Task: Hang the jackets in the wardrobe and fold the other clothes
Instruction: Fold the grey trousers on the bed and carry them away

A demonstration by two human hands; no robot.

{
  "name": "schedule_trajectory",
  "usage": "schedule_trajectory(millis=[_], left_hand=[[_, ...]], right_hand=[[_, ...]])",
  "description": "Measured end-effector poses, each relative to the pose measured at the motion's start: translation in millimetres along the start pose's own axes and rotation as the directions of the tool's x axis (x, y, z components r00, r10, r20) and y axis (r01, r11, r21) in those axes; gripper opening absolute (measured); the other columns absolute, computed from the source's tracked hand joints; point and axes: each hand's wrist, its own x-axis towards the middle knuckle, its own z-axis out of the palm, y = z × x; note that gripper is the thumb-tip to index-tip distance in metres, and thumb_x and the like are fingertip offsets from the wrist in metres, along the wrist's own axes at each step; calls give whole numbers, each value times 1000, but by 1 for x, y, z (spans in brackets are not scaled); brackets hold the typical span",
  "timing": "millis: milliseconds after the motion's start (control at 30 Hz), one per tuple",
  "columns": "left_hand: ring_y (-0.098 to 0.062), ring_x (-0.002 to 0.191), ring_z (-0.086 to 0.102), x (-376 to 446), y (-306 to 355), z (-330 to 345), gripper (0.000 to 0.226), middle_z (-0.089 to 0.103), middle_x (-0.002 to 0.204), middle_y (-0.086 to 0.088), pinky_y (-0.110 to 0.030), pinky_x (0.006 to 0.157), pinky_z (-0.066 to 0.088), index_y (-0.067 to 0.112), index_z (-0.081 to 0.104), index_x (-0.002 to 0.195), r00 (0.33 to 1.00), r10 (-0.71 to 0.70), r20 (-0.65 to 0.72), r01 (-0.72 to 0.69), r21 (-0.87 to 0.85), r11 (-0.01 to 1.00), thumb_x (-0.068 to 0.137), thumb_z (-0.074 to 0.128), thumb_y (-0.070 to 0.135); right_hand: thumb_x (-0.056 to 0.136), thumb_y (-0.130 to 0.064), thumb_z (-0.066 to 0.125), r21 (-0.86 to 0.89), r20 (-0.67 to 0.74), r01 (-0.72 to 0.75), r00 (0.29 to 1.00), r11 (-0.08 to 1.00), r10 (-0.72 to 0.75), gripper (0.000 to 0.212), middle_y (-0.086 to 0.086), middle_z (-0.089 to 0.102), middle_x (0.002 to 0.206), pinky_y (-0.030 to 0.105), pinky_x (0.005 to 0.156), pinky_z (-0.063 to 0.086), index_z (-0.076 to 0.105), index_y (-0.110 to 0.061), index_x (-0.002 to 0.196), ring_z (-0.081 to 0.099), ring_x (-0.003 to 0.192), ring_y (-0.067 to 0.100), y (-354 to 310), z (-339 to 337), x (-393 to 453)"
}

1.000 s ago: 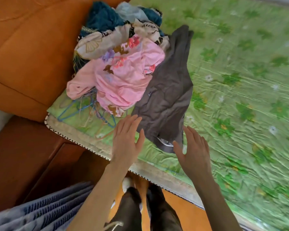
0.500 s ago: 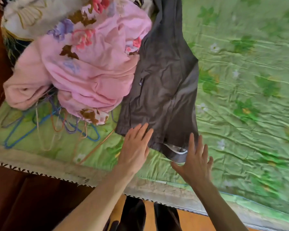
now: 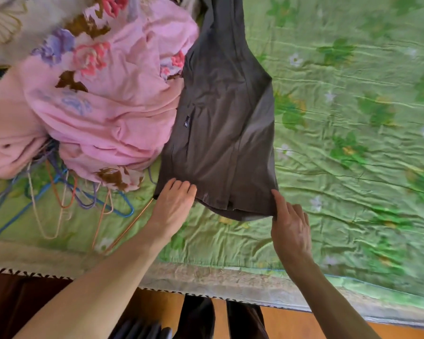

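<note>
While both hands' curled fingers pinch the grey garment's point(image 3: 225, 133) hem, bare green bedsheet point(image 3: 353, 148) lies rightward.

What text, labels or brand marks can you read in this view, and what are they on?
Small dark label on the grey garment: it carries a pale mark, too small and blurred to read.
Pink flowered cloth and green bedspread: printed flowers only, no words.
Nothing else here shows readable text.
</note>
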Motion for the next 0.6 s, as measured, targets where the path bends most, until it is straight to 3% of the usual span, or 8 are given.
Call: schedule_trajectory(millis=[67,133,200,300,367,467,600], left_hand=[[-33,75,64,3,-4,-27,35,63,80,-8,-43,74,57,6,71,96,1000,27,3,-27,-33,999,63,70,-5],[-32,74,64,1,-6,-61,39,63,82,-9,-42,64,56,5,70,97,999,42,-22,-43,-55,998,60,67,-6],[-33,77,64,-1,-7,-98,42,64,88,-11,-43,61,55,3,69,103,996,63,-67,-66,-44,997,64,60,-7],[-33,77,64,-5,-3,-158,35,63,89,-11,-42,60,54,4,67,103,989,64,-133,-65,2,998,74,48,-3],[-33,78,63,-5,2,-198,31,62,90,-11,-43,60,54,5,64,104,988,62,-144,-62,9,998,76,56,-2],[-31,79,60,-5,11,-256,39,61,95,-12,-41,60,52,6,58,109,981,105,-163,-108,-10,994,73,73,5],[-28,77,57,-1,21,-331,31,58,94,-10,-37,52,46,7,59,104,966,131,-222,-138,-16,990,78,66,24]], right_hand=[[68,22,76,3,-38,19,999,1000,-19,77,14,68,88,49,71,55,60,-4,139,59,81,38,4,-22,3],[71,19,76,-12,-77,40,996,999,-41,70,12,70,93,49,74,53,63,-5,136,59,85,38,11,-52,8],[75,15,73,7,-88,44,995,999,-43,61,12,68,98,49,71,53,64,-8,131,62,84,40,16,-89,13],[80,13,73,104,-59,58,997,993,-52,58,12,53,104,37,47,41,54,-18,126,58,55,39,18,-151,18],[80,13,73,148,-65,74,996,986,-65,61,11,46,111,34,43,37,50,-21,125,55,48,39,18,-191,19],[83,13,69,180,-123,53,992,982,-31,56,14,49,120,42,41,46,50,-21,124,59,55,45,26,-249,22],[87,6,73,191,-207,87,977,978,-46,41,19,68,105,47,50,53,59,-10,122,68,69,46,46,-323,28]])
